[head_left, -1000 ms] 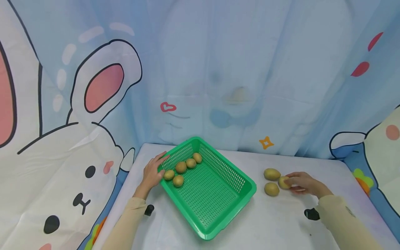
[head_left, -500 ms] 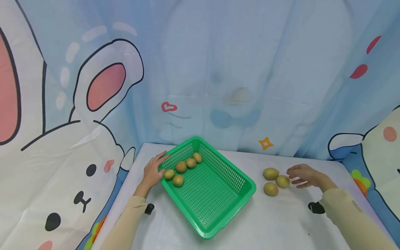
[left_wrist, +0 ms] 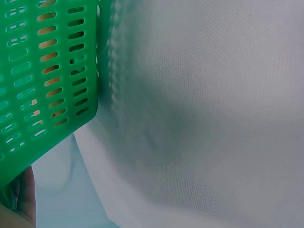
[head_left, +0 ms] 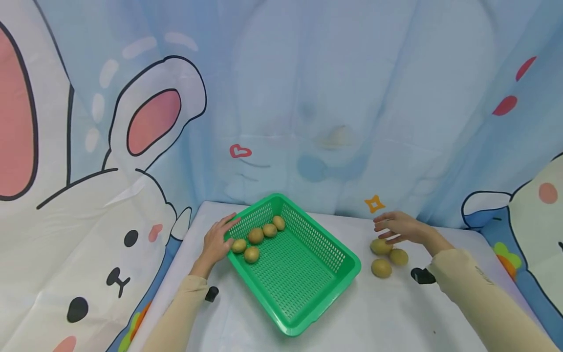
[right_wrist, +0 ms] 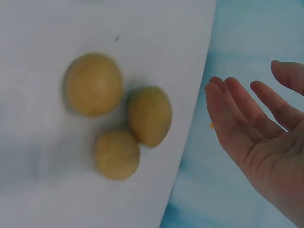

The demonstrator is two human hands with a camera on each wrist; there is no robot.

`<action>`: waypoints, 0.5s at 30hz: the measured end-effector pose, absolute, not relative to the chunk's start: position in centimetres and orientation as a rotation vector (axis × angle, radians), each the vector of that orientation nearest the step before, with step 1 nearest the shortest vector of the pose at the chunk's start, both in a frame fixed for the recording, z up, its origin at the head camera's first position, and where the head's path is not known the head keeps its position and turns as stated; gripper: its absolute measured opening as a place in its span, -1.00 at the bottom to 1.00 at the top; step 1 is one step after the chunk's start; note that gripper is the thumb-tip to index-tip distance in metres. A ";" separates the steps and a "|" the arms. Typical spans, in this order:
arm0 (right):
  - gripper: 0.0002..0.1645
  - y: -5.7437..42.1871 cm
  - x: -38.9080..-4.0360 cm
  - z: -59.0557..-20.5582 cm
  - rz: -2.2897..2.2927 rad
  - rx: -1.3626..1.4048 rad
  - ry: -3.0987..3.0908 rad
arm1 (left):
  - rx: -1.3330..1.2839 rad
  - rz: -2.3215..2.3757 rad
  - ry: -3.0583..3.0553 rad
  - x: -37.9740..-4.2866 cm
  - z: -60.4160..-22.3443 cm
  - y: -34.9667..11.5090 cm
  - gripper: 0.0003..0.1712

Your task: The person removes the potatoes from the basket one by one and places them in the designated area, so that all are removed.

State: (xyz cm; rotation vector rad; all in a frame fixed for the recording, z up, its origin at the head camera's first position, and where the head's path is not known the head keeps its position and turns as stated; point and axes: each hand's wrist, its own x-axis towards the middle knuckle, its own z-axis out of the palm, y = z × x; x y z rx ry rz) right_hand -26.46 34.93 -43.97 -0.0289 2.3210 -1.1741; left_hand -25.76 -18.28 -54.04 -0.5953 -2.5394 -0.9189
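Note:
A green perforated plastic basket (head_left: pixel 296 278) sits at an angle on the table, with several yellow-brown potatoes (head_left: pixel 255 235) along its left side. My left hand (head_left: pixel 215 243) holds its far left rim; in the left wrist view only a bit of that hand (left_wrist: pixel 23 202) shows below the basket wall (left_wrist: pixel 35 154). To the right of the basket, three potatoes (head_left: pixel 381 268) lie grouped on the table. Above and just behind them hovers my right hand (head_left: pixel 403 227), fingers spread and holding nothing. The right wrist view shows its palm (right_wrist: pixel 273 147) apart from the potatoes (right_wrist: pixel 94 84).
A white cloth covers the table (head_left: pixel 347 313). Behind it hangs a blue curtain (head_left: pixel 299 98) with cartoon prints, close to the table's back edge. White table surface lies between the basket and the three potatoes.
My right hand has let go of the rightmost loose potato, drawn back, then risen and moved left over the group. The left hand and basket stay in place.

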 end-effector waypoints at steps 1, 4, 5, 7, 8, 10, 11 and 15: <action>-0.33 34.3 -26.8 -43.8 -1.188 -0.050 2.313 | -0.594 -0.924 -2.536 -25.7 -54.0 -18.3 -0.25; -0.34 32.2 -27.7 -43.2 -1.236 -0.109 2.274 | -0.595 -0.930 -2.509 -25.7 -54.1 -18.3 -0.26; -0.33 31.5 -27.9 -43.0 -1.248 -0.133 2.260 | -0.600 -0.928 -2.502 -25.8 -54.1 -18.3 -0.26; -0.34 30.2 -28.4 -42.6 -1.269 -0.167 2.239 | -0.607 -0.915 -2.496 -25.8 -54.2 -18.2 -0.26; -0.34 29.4 -28.6 -42.4 -1.281 -0.175 2.230 | -0.609 -0.910 -2.497 -25.9 -54.2 -18.2 -0.25; -0.35 27.9 -28.9 -42.0 -1.292 -0.191 2.215 | -0.614 -0.901 -2.506 -26.0 -54.2 -18.2 -0.25; -0.35 27.1 -29.1 -41.8 -1.296 -0.199 2.210 | -0.613 -0.903 -2.511 -26.0 -54.2 -18.2 -0.25; -0.39 23.8 -30.0 -41.9 -1.349 -0.221 2.167 | -0.594 -0.914 -2.533 -26.1 -54.2 -18.4 -0.24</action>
